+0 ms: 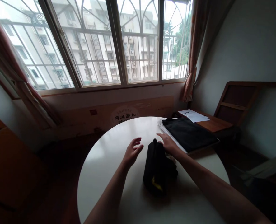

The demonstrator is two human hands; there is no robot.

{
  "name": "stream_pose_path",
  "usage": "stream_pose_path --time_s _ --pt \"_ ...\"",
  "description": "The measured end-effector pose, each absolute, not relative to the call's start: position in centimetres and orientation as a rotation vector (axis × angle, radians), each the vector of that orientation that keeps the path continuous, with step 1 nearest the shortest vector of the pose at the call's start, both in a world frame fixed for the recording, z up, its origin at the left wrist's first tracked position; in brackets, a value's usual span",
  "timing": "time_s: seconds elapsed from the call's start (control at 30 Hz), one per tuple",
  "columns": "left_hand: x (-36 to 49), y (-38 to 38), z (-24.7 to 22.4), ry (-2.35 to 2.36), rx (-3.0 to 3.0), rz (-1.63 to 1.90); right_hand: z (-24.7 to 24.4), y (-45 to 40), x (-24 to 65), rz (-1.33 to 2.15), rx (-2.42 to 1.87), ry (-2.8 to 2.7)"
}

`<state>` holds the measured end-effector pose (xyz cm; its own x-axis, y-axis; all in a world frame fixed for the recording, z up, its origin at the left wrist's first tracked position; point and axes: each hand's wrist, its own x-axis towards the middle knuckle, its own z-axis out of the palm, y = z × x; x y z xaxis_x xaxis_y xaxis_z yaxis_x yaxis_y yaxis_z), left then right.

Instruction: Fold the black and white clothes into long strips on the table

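Observation:
A black bundle that looks like folded cloth or a soft bag [155, 168] stands on the round white table [100, 174], with a yellow mark low on its front. To its left, my left hand [131, 152] hovers apart from it, fingers spread and slightly curled, holding nothing. My right hand [168, 143] is at the bundle's upper right, fingers stretched out; whether it touches the cloth I cannot tell. Beyond that hand lies a flat black cloth item [189, 133] on a white sheet or wrapper at the table's right edge.
Behind the table at the right, papers [195, 116] with a dark pen lie on a brown wooden surface [217, 124]. A wooden-framed chair back [236, 96] leans near the wall. Barred windows [100, 46] with tied curtains [190, 62] stand ahead, above a printed board [152, 107].

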<state>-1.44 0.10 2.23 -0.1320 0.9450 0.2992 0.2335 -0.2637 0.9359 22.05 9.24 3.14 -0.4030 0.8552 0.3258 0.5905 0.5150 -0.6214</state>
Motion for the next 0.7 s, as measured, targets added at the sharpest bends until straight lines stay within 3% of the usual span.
stream_pose_path --time_s 0.13,0.3,0.57,0.7 --pt "0.0 -1.0 2.9 1.483 2.039 1.169 3.6 10.2 24.0 0.703 -1.194 -2.146" --pt "2.1 -1.9 2.8 1.519 2.188 0.749 4.8 9.6 26.1 1.384 -0.964 -2.632" --pt "2.4 -1.6 2.3 1.665 2.052 0.738 2.7 9.9 24.9 1.029 -0.886 -2.649" --pt "1.8 -0.9 2.4 1.620 1.670 1.103 3.4 10.4 25.4 0.775 -0.915 -2.404"
